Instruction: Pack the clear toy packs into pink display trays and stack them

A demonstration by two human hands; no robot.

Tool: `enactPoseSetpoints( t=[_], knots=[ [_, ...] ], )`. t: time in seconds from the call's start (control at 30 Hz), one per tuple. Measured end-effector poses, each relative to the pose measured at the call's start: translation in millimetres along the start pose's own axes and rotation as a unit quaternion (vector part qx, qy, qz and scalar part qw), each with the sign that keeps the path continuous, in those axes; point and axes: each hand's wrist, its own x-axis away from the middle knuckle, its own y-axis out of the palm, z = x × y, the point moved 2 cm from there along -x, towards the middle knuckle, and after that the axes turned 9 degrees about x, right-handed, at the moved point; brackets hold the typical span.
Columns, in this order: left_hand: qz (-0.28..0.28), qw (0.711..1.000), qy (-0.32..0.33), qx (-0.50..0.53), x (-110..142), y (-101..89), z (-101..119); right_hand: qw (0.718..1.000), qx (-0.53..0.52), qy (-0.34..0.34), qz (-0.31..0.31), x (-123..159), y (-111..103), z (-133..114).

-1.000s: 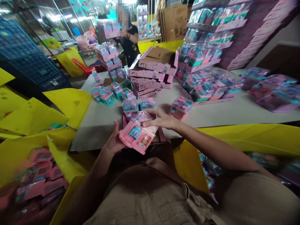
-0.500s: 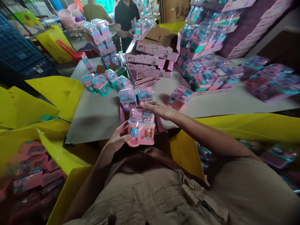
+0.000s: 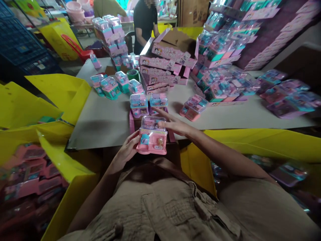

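A pink toy case [image 3: 151,142] with a clear domed lid is held tilted in front of me, just past the table's front edge. My left hand [image 3: 127,148] grips its left side, fingers curled round the edge. Over the top right of the lid, my right hand [image 3: 175,125] reaches with its fingers stretched apart, fingertips at the lid. Behind the held case is a low pink display box [image 3: 131,123], partly hidden. A purple case [image 3: 138,106] with a blue-rimmed lid stands in it, beside a similar case [image 3: 158,101] partly covered by my right fingers.
Folded printed cartons [image 3: 164,68] are stacked mid-table. A loose pink case [image 3: 194,107] lies right; teal cases [image 3: 110,87] and green tape [image 3: 132,74] lie left. Filled trays [image 3: 225,83] rise at right. Yellow bins [image 3: 72,194] flank me. A person [image 3: 144,25] is behind the table.
My right hand has moved down and slightly right, from behind the lid onto its top right, fingers now more spread. The left hand keeps its hold. The view has shifted slightly.
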Motion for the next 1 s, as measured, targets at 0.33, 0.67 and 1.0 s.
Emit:
enactPoseSetpoints(
  t=[0.33, 0.67, 1.0],
  knots=[
    [-0.008, 1.000, -0.011, 0.007, -2.3, -3.0, -6.5, 0.999, 0.035, 0.023, 0.034, 4.9, 3.3, 12.9],
    [-0.036, 0.997, 0.038, -0.050, 3.7, -0.6, -4.9, 0.996, -0.021, 0.064, 0.055, -2.2, 6.0, 22.0],
    [0.042, 0.965, 0.204, -0.162, -18.3, -16.3, 30.9, 0.981, 0.101, 0.003, 0.168, 5.1, -25.4, -9.3]
  ],
)
